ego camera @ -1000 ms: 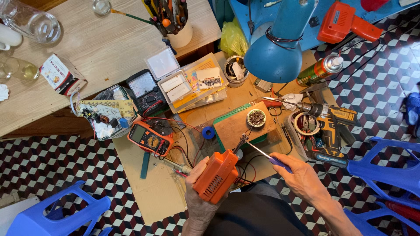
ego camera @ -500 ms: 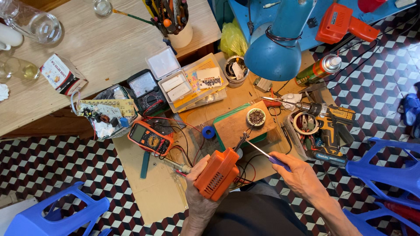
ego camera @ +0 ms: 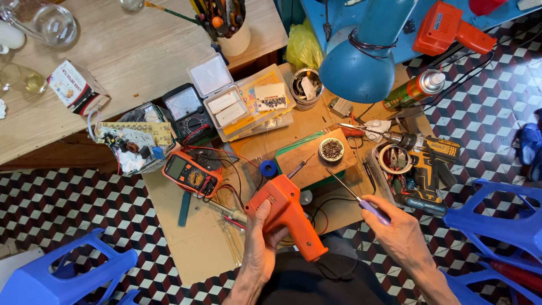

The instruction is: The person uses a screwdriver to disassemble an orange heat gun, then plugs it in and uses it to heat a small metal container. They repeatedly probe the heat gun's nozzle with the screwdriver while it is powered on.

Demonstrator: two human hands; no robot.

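Observation:
My left hand (ego camera: 260,244) grips an orange pistol-shaped soldering gun (ego camera: 285,213) low over the small wooden work board (ego camera: 197,243); its thin tip points up toward a wooden block (ego camera: 307,164). My right hand (ego camera: 398,226) holds a slim screwdriver with a purple handle (ego camera: 374,210), its metal shaft slanting up-left toward the block. A small round tin of dark bits (ego camera: 331,149) sits on the block. An orange multimeter (ego camera: 191,175) with red and black leads lies left of the gun.
A blue lamp shade (ego camera: 355,70) hangs over the board's far side. A yellow-black cordless drill (ego camera: 423,155) and tape roll lie right. A circuit board (ego camera: 135,138), analogue meter (ego camera: 186,110), parts boxes (ego camera: 248,101) and spray can (ego camera: 415,89) crowd the back. Blue plastic stools (ego camera: 62,277) stand on the checkered floor.
The soldering gun has tilted slightly in my left hand, and my right hand with the screwdriver has shifted a little.

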